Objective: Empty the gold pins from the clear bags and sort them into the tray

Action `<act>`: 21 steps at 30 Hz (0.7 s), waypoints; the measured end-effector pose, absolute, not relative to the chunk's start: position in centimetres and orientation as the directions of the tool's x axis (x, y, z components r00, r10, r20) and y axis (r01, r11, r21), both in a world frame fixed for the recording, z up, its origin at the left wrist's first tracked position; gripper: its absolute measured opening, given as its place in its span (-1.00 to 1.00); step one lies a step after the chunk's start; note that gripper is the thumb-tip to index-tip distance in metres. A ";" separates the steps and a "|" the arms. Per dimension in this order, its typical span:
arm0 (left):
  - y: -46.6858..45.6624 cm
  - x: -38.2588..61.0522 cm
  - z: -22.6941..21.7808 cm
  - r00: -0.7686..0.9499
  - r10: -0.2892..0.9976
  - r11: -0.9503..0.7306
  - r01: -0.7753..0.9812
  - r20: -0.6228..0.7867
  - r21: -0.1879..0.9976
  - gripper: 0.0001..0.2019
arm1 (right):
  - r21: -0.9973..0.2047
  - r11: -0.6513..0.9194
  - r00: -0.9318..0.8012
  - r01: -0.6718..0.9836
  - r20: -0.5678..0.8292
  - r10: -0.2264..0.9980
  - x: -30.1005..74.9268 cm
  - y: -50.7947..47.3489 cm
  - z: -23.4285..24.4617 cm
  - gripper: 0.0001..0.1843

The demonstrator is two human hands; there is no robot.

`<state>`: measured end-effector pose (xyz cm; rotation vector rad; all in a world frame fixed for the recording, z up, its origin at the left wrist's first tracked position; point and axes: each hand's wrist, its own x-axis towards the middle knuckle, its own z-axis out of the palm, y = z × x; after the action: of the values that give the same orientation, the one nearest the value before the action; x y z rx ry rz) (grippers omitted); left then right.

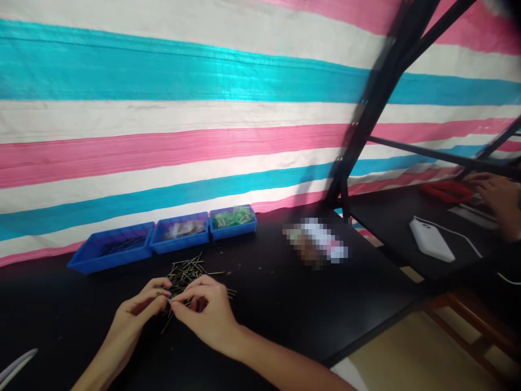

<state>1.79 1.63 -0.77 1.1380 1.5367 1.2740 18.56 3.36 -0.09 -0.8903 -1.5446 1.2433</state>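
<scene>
A loose pile of thin dark metal pins [188, 271] lies on the black table [285, 304]. My left hand [140, 309] and my right hand [207, 309] meet over the near edge of the pile. Both hands have fingertips pinched together, holding one thin pin between them at about the point where the thumbs touch. The pin itself is small and partly hidden by the fingers.
Three blue trays stand along the striped tarp: the left tray [112, 250] with dark pins, the middle tray [181, 232] with pale parts, the right tray [233, 220] with green parts. A black metal frame [366, 119] rises at right. Another person's hand [499, 198] works near a white power bank [431, 239].
</scene>
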 end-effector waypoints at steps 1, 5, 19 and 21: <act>1.9 2.0 -0.7 -0.253 0.966 0.077 0.127 -0.043 0.989 -0.78 | -0.979 0.200 -0.290 -0.033 0.201 0.936 18.6 3.4 0.0 -0.83; 2.8 3.4 0.2 -0.234 0.972 0.023 0.100 0.001 0.995 -0.79 | -0.984 0.144 -0.236 -0.102 0.165 0.958 18.7 3.5 0.5 -0.84; 1.5 4.4 -0.1 -0.142 0.990 -0.039 -0.088 0.026 0.995 -0.85 | -0.975 0.211 -0.274 -0.075 0.224 0.935 18.9 3.0 0.7 -0.87; 1.5 4.6 -0.1 -0.123 0.992 -0.033 -0.071 0.024 0.997 -0.89 | -0.967 0.248 -0.259 -0.059 0.254 0.932 19.1 3.5 0.5 -0.87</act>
<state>4.63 1.46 -0.08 1.1150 1.2298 1.3536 19.05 3.47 0.51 -0.8589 -1.4921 1.2135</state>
